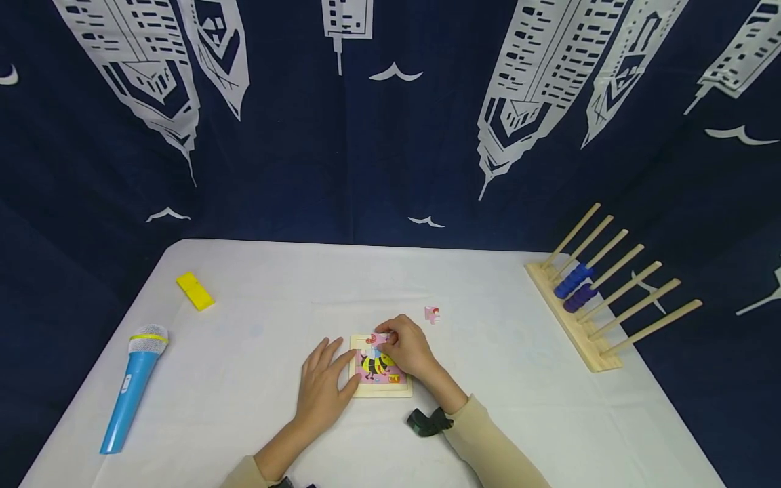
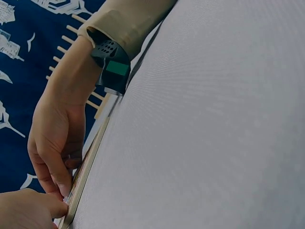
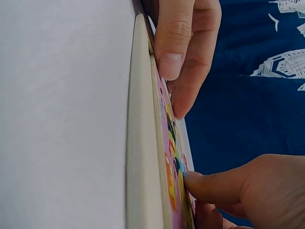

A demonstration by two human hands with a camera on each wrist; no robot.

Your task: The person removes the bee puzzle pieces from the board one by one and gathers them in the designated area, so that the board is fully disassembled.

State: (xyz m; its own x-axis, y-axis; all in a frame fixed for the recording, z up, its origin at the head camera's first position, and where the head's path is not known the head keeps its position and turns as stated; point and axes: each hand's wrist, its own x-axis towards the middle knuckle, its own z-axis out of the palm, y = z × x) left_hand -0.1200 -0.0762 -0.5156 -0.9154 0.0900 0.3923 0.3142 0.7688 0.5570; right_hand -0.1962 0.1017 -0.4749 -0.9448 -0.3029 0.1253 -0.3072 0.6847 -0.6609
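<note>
A small wooden puzzle board [image 1: 381, 392] with a pale frame lies on the table, its bee picture [image 1: 373, 366] set in pink. My left hand [image 1: 323, 386] lies along the board's left side, fingers fairly straight, with thumb and fingertips touching the frame and picture. Over the top of the board my right hand [image 1: 410, 347] pinches a pink puzzle piece [image 1: 379, 338] between thumb and fingers; these partly cover it. Beyond the board, a loose pink puzzle piece [image 1: 432, 314] lies on the cloth. In the right wrist view, the right thumb [image 3: 209, 187] reaches onto the picture.
A blue toy microphone [image 1: 132, 386] and a yellow block [image 1: 195, 291] lie at the left. On the right stands a wooden peg rack [image 1: 576, 325] with blue and purple beads [image 1: 573, 281]. Dark blue patterned cloth [image 1: 348, 156] hangs behind the white table [image 1: 244, 379].
</note>
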